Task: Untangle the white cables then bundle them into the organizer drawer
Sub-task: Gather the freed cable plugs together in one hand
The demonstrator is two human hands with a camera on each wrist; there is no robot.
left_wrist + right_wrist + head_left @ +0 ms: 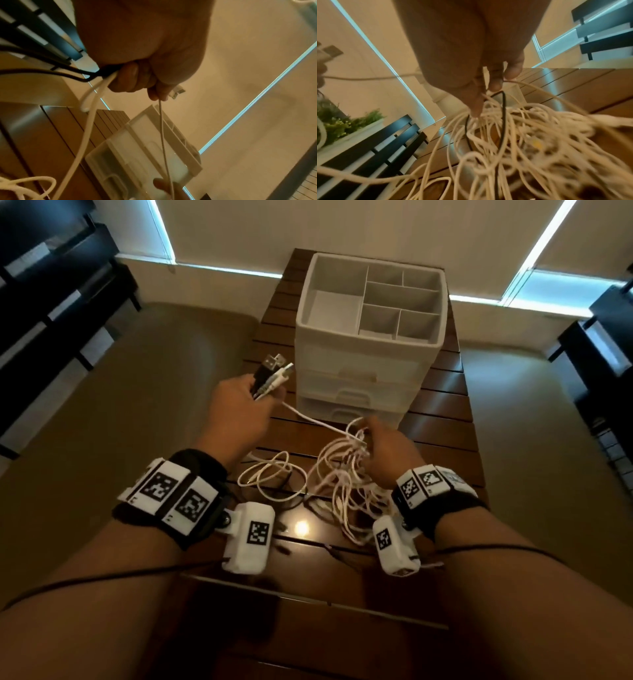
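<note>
Head view: left hand (239,409) is gripping a bunch of plug ends (274,371), fingers curled round them, lifted above the worktop's (445,422) left edge.
Right hand (387,450): fingers are hooking into the white cables (342,481), lifting the tangle just before the organizer drawer (371,337).
Cable (315,421): one strand is stretching between both hands.
Room: bare slats are showing right of the organizer.

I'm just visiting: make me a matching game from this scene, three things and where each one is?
Things:
1. plug ends
2. white cable tangle
3. organizer

Places:
A. standing at the table's far end, drawers closed
B. gripped in the left hand
C. lifted off the table by the right hand

Pairs: 1-B, 2-C, 3-A
</note>
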